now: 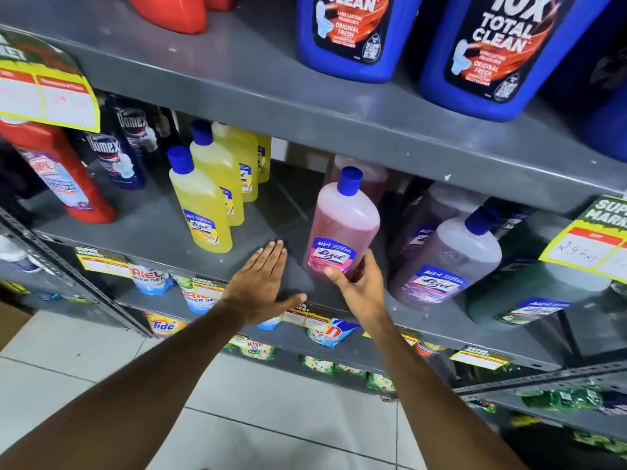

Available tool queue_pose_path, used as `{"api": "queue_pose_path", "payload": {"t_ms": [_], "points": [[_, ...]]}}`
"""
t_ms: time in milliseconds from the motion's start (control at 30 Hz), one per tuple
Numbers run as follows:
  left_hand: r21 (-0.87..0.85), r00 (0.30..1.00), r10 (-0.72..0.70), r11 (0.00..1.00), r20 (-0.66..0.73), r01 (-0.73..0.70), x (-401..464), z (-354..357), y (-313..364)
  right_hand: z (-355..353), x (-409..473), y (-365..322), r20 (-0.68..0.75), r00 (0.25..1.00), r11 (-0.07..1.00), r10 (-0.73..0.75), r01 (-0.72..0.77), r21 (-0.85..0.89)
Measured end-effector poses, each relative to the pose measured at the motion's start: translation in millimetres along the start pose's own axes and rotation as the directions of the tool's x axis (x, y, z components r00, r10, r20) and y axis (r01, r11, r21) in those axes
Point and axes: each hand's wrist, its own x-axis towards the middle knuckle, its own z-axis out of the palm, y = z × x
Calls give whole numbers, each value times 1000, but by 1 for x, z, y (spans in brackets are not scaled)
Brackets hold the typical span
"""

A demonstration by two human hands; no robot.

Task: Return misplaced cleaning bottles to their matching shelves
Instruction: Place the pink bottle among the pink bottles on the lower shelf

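While both arms reach forward to the grey shelf (159, 228), the scene reads so:

Left hand (263, 283): flat and spread, palm down, fingers straight and close together, resting at the shelf's front edge; thumb stretched out to the right along the lip; it holds nothing.

Right hand (356, 286): raised at the wrist, thumb and fingers wrapped around the base of the pink bottle (342, 228), thumb on the front of its label, fingers behind.

Pink bottle: a Lizol bottle with a blue cap, upright with a slight lean, its bottom at the shelf surface inside the right hand's grasp; whether it stands on the shelf or is just off it I cannot tell. It is just right of the left hand's fingertips, apart from them.

Beyond the left hand: a row of yellow bottles (203, 205) with blue caps, running back into the shelf.

Right of the right hand: a purple bottle (448, 262) of the same make, tilted, near the pink one but not touching the hand.

Behind the pink bottle: another pinkish bottle (359, 174), partly hidden.

Above both hands: the upper shelf (237, 83) with large blue jugs (356, 35).

Below the arms: lower shelves with detergent pouches (149, 279) and a tiled floor (254, 418).
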Motion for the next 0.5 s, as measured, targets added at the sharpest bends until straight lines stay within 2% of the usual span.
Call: {"api": "queue_pose_path", "payload": {"t_ms": [100,367,500], "points": [[3,1000,4,1000,-5,-4,1,3,-2,-4,3,3,12,1000,1000,3,-4,29],[1,1000,10,1000,-8,-10,1,3,-2,-15,12,11,41,999,998,13,-11,-57],[-1,1000,17,1000,-12,-17,0,2,-2,-13,7,12,16,1000,1000,11,-11,-13]]}}
